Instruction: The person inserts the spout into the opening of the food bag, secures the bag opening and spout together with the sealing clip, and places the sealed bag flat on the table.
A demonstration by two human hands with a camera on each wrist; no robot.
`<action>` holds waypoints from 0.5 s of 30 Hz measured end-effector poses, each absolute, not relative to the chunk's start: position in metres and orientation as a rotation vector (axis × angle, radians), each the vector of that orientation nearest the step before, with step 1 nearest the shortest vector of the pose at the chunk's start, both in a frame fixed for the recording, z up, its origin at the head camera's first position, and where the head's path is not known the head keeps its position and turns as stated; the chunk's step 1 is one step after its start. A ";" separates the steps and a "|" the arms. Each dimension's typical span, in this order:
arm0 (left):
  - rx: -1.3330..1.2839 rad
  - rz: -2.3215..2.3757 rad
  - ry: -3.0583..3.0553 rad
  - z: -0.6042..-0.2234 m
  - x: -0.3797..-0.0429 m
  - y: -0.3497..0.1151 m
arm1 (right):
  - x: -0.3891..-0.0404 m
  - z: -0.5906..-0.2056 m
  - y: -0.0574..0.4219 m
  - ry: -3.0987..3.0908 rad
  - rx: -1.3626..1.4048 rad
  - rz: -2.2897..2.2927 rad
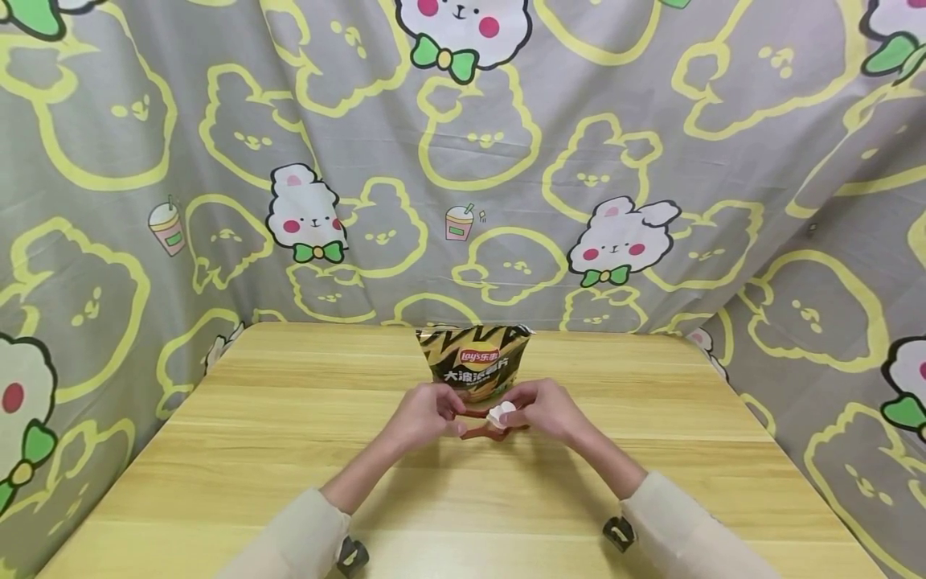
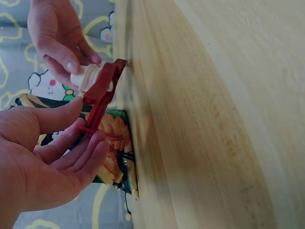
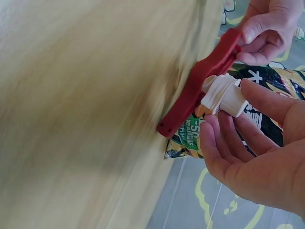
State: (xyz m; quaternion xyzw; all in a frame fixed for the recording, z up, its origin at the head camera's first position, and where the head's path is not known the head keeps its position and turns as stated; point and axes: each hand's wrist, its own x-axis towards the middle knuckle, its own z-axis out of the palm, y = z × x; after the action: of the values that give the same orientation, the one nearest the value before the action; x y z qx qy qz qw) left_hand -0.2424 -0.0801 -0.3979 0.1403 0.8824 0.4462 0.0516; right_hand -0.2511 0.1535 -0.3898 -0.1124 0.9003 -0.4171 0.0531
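Observation:
A red bag clip (image 1: 483,434) with two long bars is held just above the table in front of a chip bag (image 1: 477,366). My left hand (image 1: 427,414) pinches one end of it between thumb and fingers, seen closely in the left wrist view. At the clip's middle sits a white ridged cap-like spout (image 3: 224,95). My right hand (image 1: 546,410) grips this white piece, with the thumb on one side and fingertips on the other. The black and gold chip bag stands upright behind both hands, its lower part partly hidden by them.
The light wooden table (image 1: 289,386) reaches back to a grey curtain (image 1: 376,153) printed with yellow outlines and white rabbits. More curtain hangs at the left and right sides. A dark strap piece (image 1: 352,555) shows at the left sleeve, another (image 1: 618,533) at the right.

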 end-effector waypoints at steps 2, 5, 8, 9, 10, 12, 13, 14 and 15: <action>0.435 1.353 2.684 -0.399 -0.243 -0.081 | -0.251 -0.388 0.155 2.734 -0.333 -1.279; 0.448 1.352 2.680 -0.402 -0.243 -0.082 | -0.252 -0.388 0.158 2.733 -0.326 -1.294; 0.456 1.352 2.669 -0.404 -0.243 -0.084 | -0.252 -0.388 0.162 2.736 -0.321 -1.294; 0.460 1.357 2.663 -0.405 -0.243 -0.085 | -0.252 -0.388 0.163 2.733 -0.318 -1.295; 0.461 1.360 2.654 -0.405 -0.243 -0.085 | -0.252 -0.388 0.164 2.729 -0.314 -1.295; 0.467 1.362 2.649 -0.406 -0.242 -0.085 | -0.252 -0.387 0.167 2.720 -0.304 -1.296; 0.472 1.362 2.651 -0.407 -0.242 -0.085 | -0.252 -0.386 0.168 2.712 -0.296 -1.301; 0.471 1.364 2.647 -0.407 -0.242 -0.085 | -0.252 -0.386 0.169 2.707 -0.291 -1.304; 0.471 1.361 2.647 -0.407 -0.242 -0.084 | -0.252 -0.385 0.170 2.703 -0.289 -1.305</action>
State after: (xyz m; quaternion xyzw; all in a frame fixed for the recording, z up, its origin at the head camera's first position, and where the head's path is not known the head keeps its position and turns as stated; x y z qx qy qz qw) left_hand -0.2417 -0.0843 -0.4069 0.1561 0.8766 0.4507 0.0639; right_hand -0.2523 0.1704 -0.3850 -0.0958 0.8946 -0.4318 0.0631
